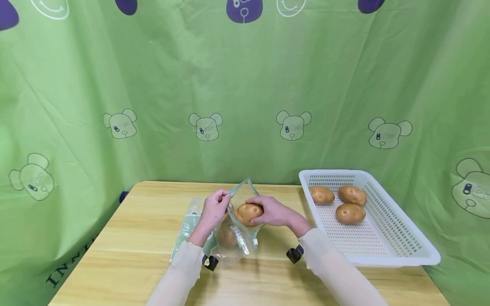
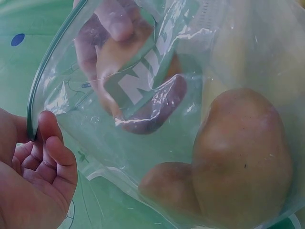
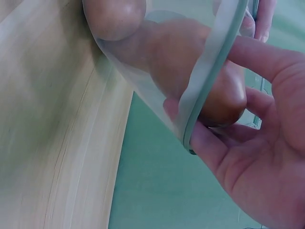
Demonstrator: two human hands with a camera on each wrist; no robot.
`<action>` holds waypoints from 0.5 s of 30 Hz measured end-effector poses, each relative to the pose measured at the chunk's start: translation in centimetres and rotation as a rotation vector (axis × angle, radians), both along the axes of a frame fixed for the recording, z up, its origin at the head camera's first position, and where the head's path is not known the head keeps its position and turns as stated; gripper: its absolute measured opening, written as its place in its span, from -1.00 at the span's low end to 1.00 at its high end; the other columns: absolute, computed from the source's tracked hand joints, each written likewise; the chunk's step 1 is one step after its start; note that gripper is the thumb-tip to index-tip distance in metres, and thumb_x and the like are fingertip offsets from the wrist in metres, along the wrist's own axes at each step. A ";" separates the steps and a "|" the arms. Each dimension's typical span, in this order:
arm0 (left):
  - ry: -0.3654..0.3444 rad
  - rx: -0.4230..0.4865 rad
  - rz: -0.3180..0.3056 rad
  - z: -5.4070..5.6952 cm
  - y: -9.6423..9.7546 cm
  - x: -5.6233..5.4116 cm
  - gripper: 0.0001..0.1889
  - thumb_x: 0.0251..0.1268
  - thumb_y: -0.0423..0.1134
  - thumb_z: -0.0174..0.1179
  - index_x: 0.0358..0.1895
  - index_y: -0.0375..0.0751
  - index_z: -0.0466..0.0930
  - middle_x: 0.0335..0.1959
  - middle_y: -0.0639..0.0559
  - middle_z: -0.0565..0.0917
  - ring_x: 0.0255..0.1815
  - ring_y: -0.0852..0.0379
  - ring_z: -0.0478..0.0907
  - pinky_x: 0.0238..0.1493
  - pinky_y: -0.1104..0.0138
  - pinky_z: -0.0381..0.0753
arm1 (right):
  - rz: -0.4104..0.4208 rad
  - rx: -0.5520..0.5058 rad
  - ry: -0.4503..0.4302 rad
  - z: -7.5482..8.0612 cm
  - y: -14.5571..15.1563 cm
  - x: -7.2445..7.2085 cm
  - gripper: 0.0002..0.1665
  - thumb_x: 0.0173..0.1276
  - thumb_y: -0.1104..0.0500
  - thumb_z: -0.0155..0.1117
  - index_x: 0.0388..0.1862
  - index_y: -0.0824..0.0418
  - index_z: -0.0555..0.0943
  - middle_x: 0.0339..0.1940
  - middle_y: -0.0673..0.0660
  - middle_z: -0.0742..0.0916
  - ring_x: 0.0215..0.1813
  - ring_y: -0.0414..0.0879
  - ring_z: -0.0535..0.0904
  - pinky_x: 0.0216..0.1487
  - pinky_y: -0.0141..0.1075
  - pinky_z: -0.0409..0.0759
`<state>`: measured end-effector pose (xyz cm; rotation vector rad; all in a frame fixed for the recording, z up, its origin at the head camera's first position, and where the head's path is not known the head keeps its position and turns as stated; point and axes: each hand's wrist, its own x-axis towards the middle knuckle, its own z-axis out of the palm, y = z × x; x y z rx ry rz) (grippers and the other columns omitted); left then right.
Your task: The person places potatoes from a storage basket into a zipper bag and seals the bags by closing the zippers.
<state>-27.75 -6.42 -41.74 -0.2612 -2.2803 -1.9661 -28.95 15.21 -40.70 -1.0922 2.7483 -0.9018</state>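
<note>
Pale sleeves (image 1: 177, 274) are stretched over the table (image 1: 115, 238), with a black wrist camera (image 1: 294, 254) worn at each wrist. Of the two hands, the rim of a clear bag (image 1: 243, 243) is pinched by the left hand (image 1: 214, 209), and a potato (image 1: 246, 211) is gripped by the right hand (image 1: 271, 211). The potato is held partly inside the bag's mouth, toward the table's far edge. Bagging seems to be the step in hand; for the next move, the mouth should be kept spread while the potato is lowered and released. More potatoes (image 2: 243, 162) are contained below, probably two, though the count is blurred by shiny film. Progress may be hindered by slack film and by this filled space. A flat printed bag (image 1: 186, 229) is partly covered by the left forearm. Along the table's right edge a white basket (image 1: 398, 260) is set, in which three loose potatoes (image 1: 350, 213) are held. Beyond the far edge, a green curtain (image 1: 229, 72) is hung.
</note>
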 end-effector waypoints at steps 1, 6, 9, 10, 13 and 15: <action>-0.001 0.000 -0.001 0.0 0.0 0.0 -0.89 0.37 -0.33 0.06 -0.29 -0.25 0.56 -0.59 -0.01 0.52 -0.61 0.17 0.42 -0.63 0.47 0.39 | -0.004 0.008 -0.003 0.0 -0.1 0.0 -0.25 0.08 0.11 0.46 0.24 0.31 0.43 0.11 0.22 0.58 0.01 0.03 0.54 0.00 -0.13 0.51; -0.002 -0.008 -0.001 0.2 -0.1 0.1 -0.88 0.38 -0.32 0.06 -0.28 -0.25 0.56 -0.58 -0.01 0.53 -0.61 0.16 0.42 -0.63 0.46 0.39 | -0.013 0.033 -0.012 -0.1 -0.4 0.0 -0.24 0.06 0.17 0.43 0.25 0.33 0.41 0.14 0.28 0.55 0.05 0.09 0.51 0.04 -0.06 0.49; 0.000 -0.020 0.004 0.3 0.0 0.1 -0.88 0.38 -0.31 0.06 -0.29 -0.24 0.56 -0.57 -0.01 0.53 -0.61 0.16 0.42 -0.63 0.46 0.39 | -0.004 0.029 -0.016 -0.2 -0.6 -0.1 -0.25 0.04 0.16 0.45 0.23 0.34 0.42 0.12 0.27 0.57 0.02 0.07 0.52 0.01 -0.07 0.50; 0.006 -0.026 0.005 0.3 0.0 0.1 -0.88 0.38 -0.30 0.06 -0.29 -0.25 0.56 -0.58 -0.01 0.53 -0.62 0.17 0.42 -0.63 0.46 0.40 | 0.000 0.025 -0.021 -0.3 -0.6 -0.1 -0.25 0.04 0.15 0.47 0.22 0.34 0.43 0.11 0.25 0.58 0.00 0.05 0.53 -0.02 -0.10 0.51; 0.016 -0.036 0.009 0.4 0.0 0.1 -0.87 0.38 -0.31 0.06 -0.28 -0.26 0.56 -0.58 -0.01 0.53 -0.63 0.18 0.41 -0.63 0.46 0.40 | 0.010 0.010 -0.039 -0.6 -0.8 -0.3 -0.25 0.03 0.12 0.51 0.19 0.32 0.46 0.07 0.19 0.61 -0.07 -0.04 0.55 -0.10 -0.17 0.55; 0.018 -0.042 0.011 0.5 0.0 0.2 -0.87 0.38 -0.31 0.06 -0.28 -0.28 0.56 -0.59 0.00 0.52 -0.63 0.18 0.40 -0.63 0.46 0.40 | 0.009 -0.002 -0.062 -0.7 -0.9 -0.4 -0.26 0.03 0.11 0.53 0.18 0.31 0.47 0.06 0.17 0.61 -0.11 -0.08 0.55 -0.14 -0.22 0.57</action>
